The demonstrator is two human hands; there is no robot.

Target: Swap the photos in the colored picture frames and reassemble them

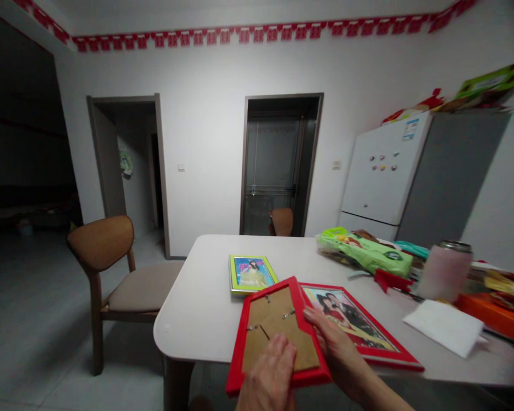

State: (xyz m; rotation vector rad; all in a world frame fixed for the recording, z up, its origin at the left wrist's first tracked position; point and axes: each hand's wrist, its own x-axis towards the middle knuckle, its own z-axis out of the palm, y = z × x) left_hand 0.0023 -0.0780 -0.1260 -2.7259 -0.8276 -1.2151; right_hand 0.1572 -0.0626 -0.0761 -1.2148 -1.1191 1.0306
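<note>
Left hand [269, 365] is lying flat, fingers nearly straight, on the brown backing board [278, 317] in the head view, gripping nothing; the right hand [332, 337] is clasping the side of the back-up red picture frame [241, 342] (its far fingertips are hiding underneath) over the counter's [201, 297] near edge. The step seems to be handling the back; the next move calls for steadiness.
</note>
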